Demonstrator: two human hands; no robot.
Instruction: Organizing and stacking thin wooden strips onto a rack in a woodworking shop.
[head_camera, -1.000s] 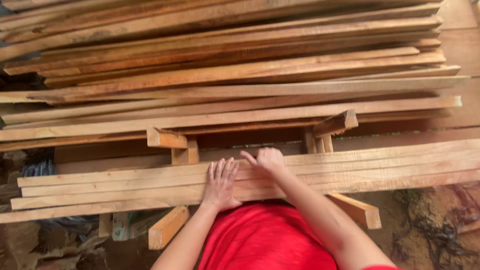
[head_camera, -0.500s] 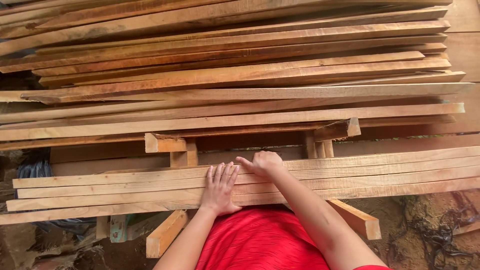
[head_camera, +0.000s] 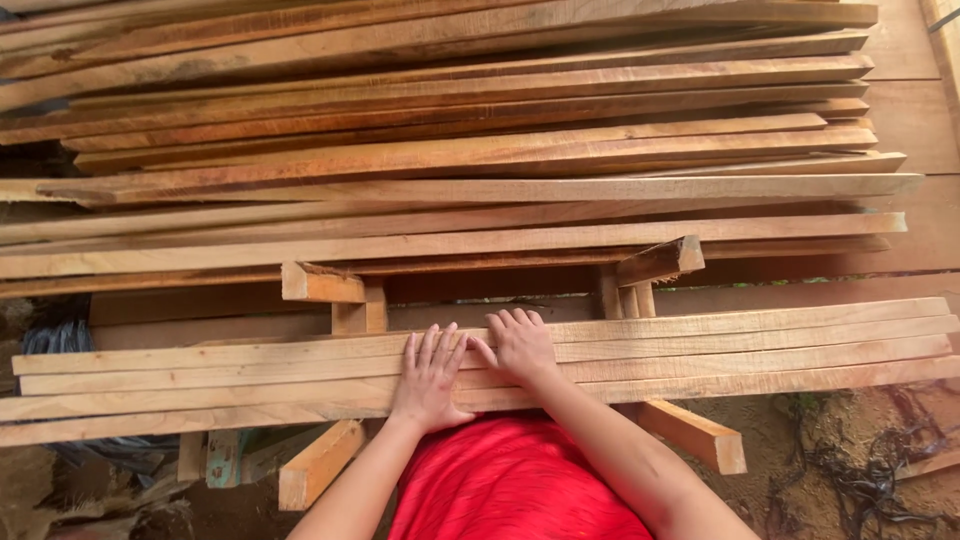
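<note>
On near planks (head_camera: 700, 350), both hands flat, palms down, fingers spread, gripping nothing. Left hand (head_camera: 430, 380) just beside right hand (head_camera: 520, 345), nearly touching. Planks lie side by side across wooden supports (head_camera: 690, 435). Beyond: big stack of long boards (head_camera: 480, 130). Red shirt (head_camera: 510, 480) below.

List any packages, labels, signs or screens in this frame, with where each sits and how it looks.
None in view: no package, label, sign or screen.
Only bare sawn wood: the stack of planks behind, and the near row of light boards under the left hand and right hand, both pressed flat.
</note>
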